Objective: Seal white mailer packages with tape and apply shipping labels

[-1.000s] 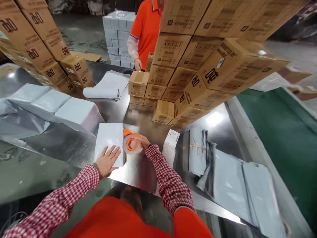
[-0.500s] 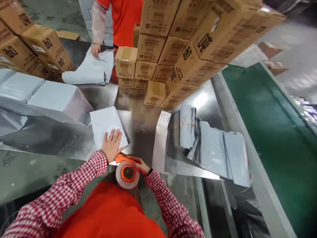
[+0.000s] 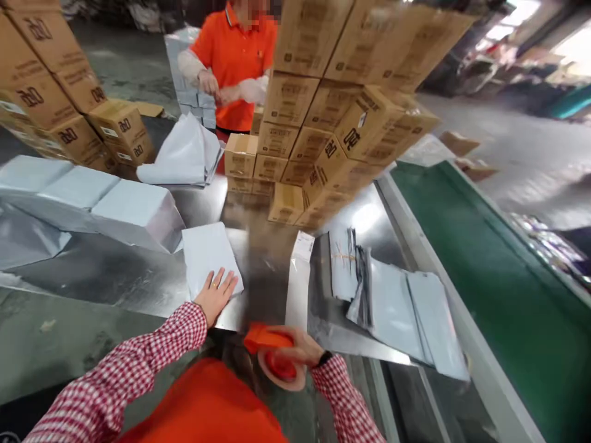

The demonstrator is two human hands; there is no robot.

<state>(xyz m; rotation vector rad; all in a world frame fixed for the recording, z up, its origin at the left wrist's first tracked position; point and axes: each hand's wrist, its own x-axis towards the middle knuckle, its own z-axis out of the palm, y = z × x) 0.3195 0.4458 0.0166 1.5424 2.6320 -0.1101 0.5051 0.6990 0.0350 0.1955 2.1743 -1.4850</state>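
Pressing flat, left hand (image 3: 217, 296) pinned grey parcel (image 3: 209, 253) at worktop (image 3: 138, 277) edge; right hand (image 3: 295, 352) gripped tape dispenser (image 3: 277, 360). Risk: parcel slipping under tape pull, seam skewed.

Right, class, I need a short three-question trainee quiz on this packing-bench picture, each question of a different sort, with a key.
1. True or false: the left hand lies flat on the white wrapped parcel.
2. What does the right hand hold? A) scissors B) orange tape dispenser with a tape roll C) cardboard box
3. Fill in: the flat grey mailer bags lie to the ____ of the parcel, towards the green conveyor belt.

Key: 1 true; 2 B; 3 right.
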